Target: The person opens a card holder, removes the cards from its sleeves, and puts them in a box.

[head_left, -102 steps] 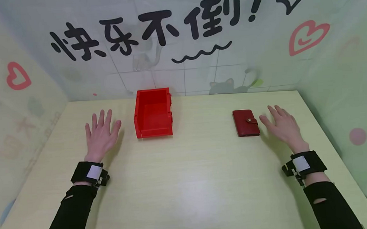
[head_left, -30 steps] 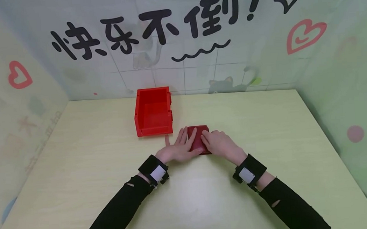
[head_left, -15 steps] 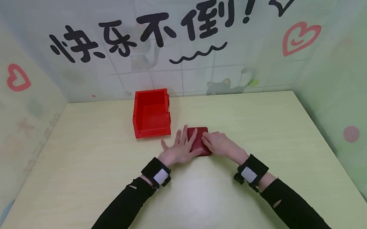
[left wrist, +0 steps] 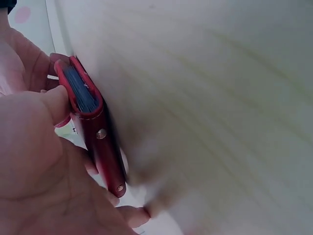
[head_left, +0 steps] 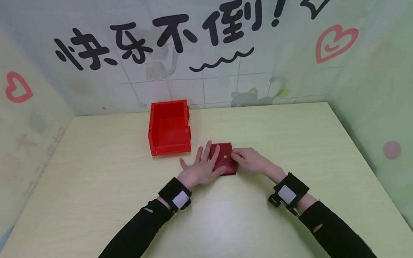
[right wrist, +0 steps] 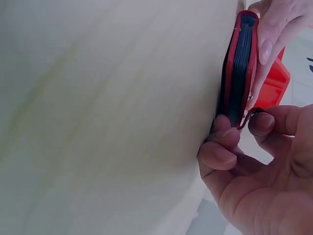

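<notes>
A dark red card holder (head_left: pixel 227 164) lies flat on the table, a small round snap stud showing on its cover. My left hand (head_left: pixel 200 172) rests across its left side with the fingers spread and mostly straight. From the right, my right hand (head_left: pixel 252 160) pinches the loose snap strap (right wrist: pixel 253 112) at the card holder's edge, and its other fingers curl against that edge. Dark stacked sleeves (left wrist: pixel 80 90) show between the covers in the left wrist view. The left thumb touches the cover.
A red open-top plastic bin (head_left: pixel 170 150) stands behind the left hand, near the back of the pale wooden table (head_left: pixel 89 183). A printed curtain (head_left: pixel 202 58) closes off the back and both sides.
Both hands came in to the card holder, which moved from the right side to the middle. In the last half second the right hand has drawn slightly right with the strap, uncovering the snap stud.
</notes>
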Available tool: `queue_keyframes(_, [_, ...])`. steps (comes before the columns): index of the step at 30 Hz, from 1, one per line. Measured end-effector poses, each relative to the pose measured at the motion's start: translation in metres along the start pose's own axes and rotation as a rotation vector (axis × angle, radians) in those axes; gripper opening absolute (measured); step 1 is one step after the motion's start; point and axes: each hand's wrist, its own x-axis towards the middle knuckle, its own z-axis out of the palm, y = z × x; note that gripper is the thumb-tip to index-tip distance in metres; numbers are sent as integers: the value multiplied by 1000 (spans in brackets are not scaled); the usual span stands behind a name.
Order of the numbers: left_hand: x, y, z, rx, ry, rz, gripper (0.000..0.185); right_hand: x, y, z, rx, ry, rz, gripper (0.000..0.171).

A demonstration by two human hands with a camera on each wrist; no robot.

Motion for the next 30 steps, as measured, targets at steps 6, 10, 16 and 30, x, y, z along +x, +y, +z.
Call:
queue_keyframes(6, [-13, 11, -8, -25, 114, 110, 87, -6, 9, -7, 67, 59, 34, 28])
queue_keyframes(10, [-14, 14, -12, -43, 181, 198, 87, -10, 18, -20, 174, -17, 134, 27])
queue_keyframes(16, [-11, 11, -14, -257, 158, 233, 89, -15, 25, -35, 248, -137, 223, 28])
queue_keyframes(30, [-7, 13, -15, -386, 105, 247, 86, -9, 39, -26, -75, 71, 12, 16])
